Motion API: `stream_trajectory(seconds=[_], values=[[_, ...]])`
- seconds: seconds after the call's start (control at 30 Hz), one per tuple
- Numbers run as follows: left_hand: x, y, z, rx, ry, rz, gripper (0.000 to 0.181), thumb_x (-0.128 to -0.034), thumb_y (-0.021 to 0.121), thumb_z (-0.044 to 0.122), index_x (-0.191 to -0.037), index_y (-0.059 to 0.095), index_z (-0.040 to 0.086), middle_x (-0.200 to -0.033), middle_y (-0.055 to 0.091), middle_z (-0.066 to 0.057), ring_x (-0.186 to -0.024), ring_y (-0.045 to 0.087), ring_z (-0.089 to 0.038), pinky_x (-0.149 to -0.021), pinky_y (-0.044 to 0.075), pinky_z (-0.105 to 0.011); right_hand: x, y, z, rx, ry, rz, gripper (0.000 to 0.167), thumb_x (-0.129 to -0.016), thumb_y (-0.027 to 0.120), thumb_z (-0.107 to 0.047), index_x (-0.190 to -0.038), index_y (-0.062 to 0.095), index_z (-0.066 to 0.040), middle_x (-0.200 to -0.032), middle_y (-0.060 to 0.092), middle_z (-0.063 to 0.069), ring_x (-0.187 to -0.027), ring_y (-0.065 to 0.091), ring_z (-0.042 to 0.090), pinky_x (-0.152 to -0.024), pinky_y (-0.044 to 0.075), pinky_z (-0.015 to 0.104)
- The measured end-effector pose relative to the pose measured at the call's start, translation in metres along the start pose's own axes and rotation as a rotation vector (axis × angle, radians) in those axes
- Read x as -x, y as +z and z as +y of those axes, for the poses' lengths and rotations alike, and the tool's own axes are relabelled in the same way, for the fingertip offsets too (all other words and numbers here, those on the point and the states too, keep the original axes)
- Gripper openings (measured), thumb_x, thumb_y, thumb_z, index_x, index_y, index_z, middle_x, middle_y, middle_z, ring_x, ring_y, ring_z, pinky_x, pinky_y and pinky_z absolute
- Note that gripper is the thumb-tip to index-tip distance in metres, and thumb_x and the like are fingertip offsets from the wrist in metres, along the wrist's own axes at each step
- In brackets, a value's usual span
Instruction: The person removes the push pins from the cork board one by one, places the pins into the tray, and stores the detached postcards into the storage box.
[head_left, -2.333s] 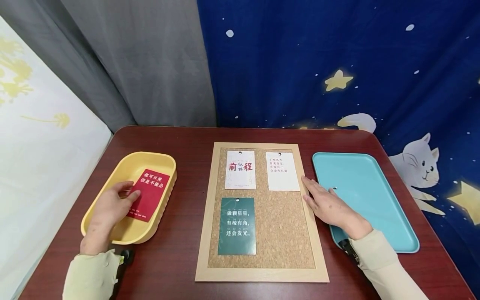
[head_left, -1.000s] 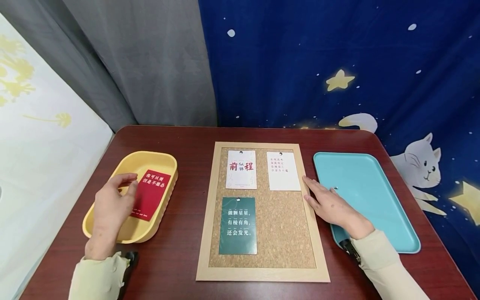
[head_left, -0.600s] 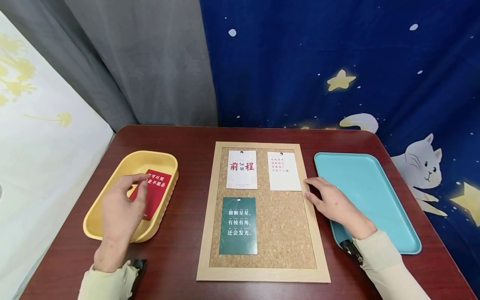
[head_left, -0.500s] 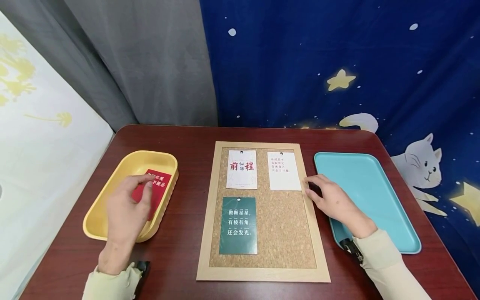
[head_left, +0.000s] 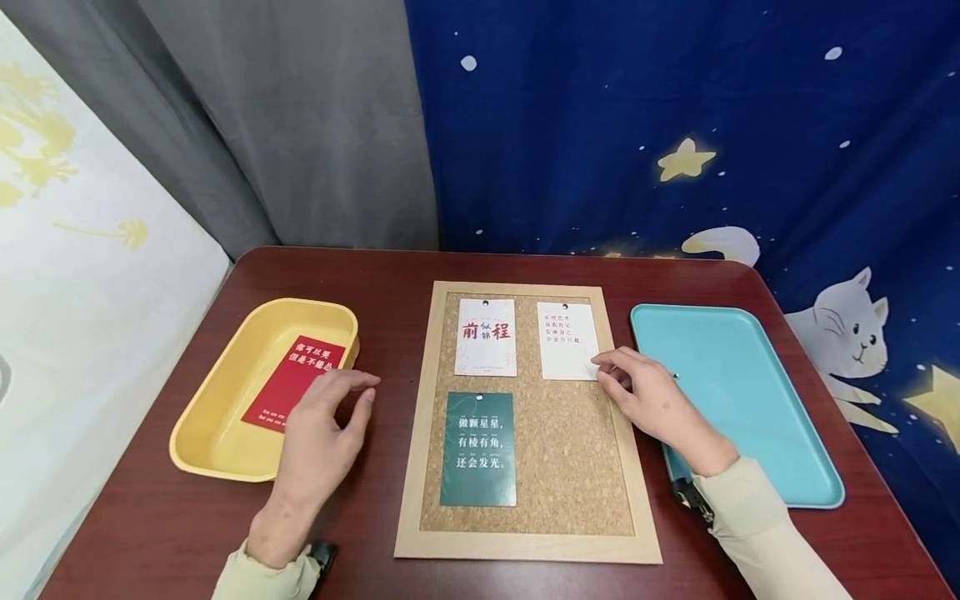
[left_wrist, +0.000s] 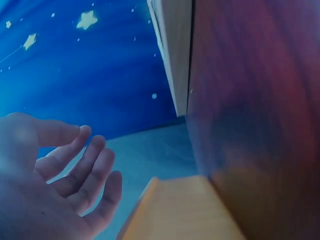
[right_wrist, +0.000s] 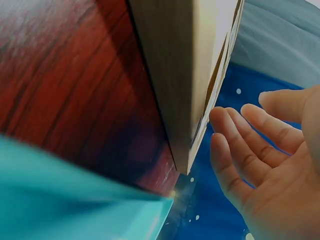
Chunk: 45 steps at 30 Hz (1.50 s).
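In the head view a corkboard (head_left: 573, 450) with a pale wood frame lies in the middle of the table. Pinned to it are a white card with large red characters (head_left: 485, 354), a white card with small text (head_left: 567, 350) and a green card (head_left: 478, 487). A red card (head_left: 281, 383) lies in the yellow basket (head_left: 217, 425). My left hand (head_left: 318, 442) hovers over the basket's right edge, covering the red card's lower right corner; its fingers are loosely bent and nothing shows between them. Above the frame's right side is my right hand (head_left: 652, 400), fingers relaxed, beside the small-text card.
A turquoise tray (head_left: 738, 392) lies to the right of the board, with a tiny shiny bit near its left edge, by the right hand. Dark red table (head_left: 382, 333) shows between basket and board. Curtains (head_left: 555, 125) hang behind the table.
My left hand has moved from over the basket toward the board, uncovering most of the red card, which stays in the basket. My right hand has shifted slightly left over the frame.
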<state>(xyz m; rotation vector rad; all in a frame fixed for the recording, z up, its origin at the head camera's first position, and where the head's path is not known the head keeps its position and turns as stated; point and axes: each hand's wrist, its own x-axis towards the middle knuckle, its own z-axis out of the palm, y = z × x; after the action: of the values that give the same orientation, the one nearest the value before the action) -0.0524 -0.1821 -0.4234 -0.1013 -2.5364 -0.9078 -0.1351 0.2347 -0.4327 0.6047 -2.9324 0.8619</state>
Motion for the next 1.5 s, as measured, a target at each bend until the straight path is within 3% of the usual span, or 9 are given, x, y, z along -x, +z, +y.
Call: stream_trajectory(seconds=[0.2,0.53,0.7,0.97,1.17,1.5], values=[[0.006,0.014,0.010,-0.012,0.053,-0.123,0.023,-0.0898,0.081,0.013,-0.112,0.075,0.016,-0.112,0.073,0.002,-0.107,0.067,-0.016,-0.096,0.056,-0.038,-0.003,0.005,-0.010,-0.049,0.003,-0.018,0.021,-0.104,0.063,-0.015,-0.121,0.073,-0.006,-0.102,0.072,0.003,-0.080,0.065,0.008,-0.068,0.054,0.024],[0.019,0.031,0.022,-0.053,0.156,-0.328,0.035,-0.0864,0.086,0.027,-0.119,0.075,0.018,-0.128,0.069,0.003,-0.123,0.061,-0.017,-0.103,0.055,-0.042,-0.011,0.013,-0.025,-0.106,-0.040,-0.045,0.015,-0.103,0.066,-0.015,-0.111,0.077,-0.010,-0.101,0.075,0.002,-0.078,0.063,0.005,-0.069,0.053,0.023],[0.024,0.036,0.024,-0.049,0.183,-0.412,0.044,-0.0850,0.087,0.034,-0.124,0.074,0.020,-0.140,0.065,0.002,-0.134,0.056,-0.021,-0.109,0.050,-0.050,-0.015,0.015,-0.032,-0.130,-0.044,-0.060,0.014,-0.102,0.067,-0.014,-0.110,0.077,-0.010,-0.099,0.076,0.002,-0.077,0.064,0.005,-0.069,0.054,0.023],[0.029,0.037,0.029,-0.035,0.154,-0.472,0.050,-0.0830,0.088,0.038,-0.128,0.073,0.022,-0.147,0.061,0.003,-0.139,0.053,-0.022,-0.109,0.049,-0.054,-0.018,0.022,-0.042,-0.146,-0.055,-0.096,0.014,-0.102,0.067,-0.016,-0.109,0.077,-0.010,-0.097,0.076,0.001,-0.080,0.064,0.006,-0.073,0.055,0.023],[0.033,0.038,0.029,-0.020,0.163,-0.475,0.050,-0.0829,0.089,0.032,-0.129,0.072,0.021,-0.151,0.059,0.002,-0.142,0.051,-0.022,-0.110,0.048,-0.056,-0.020,0.027,-0.047,-0.158,-0.077,-0.121,0.015,-0.103,0.066,-0.017,-0.110,0.077,-0.009,-0.095,0.075,0.001,-0.079,0.062,0.006,-0.072,0.054,0.023],[0.031,0.039,0.030,-0.067,0.169,-0.532,0.053,-0.0835,0.088,0.033,-0.132,0.070,0.021,-0.155,0.055,0.003,-0.145,0.048,-0.024,-0.106,0.050,-0.057,-0.024,0.034,-0.052,-0.196,-0.066,-0.178,0.015,-0.103,0.065,-0.016,-0.111,0.076,-0.010,-0.092,0.074,0.000,-0.077,0.061,0.006,-0.071,0.053,0.022]])
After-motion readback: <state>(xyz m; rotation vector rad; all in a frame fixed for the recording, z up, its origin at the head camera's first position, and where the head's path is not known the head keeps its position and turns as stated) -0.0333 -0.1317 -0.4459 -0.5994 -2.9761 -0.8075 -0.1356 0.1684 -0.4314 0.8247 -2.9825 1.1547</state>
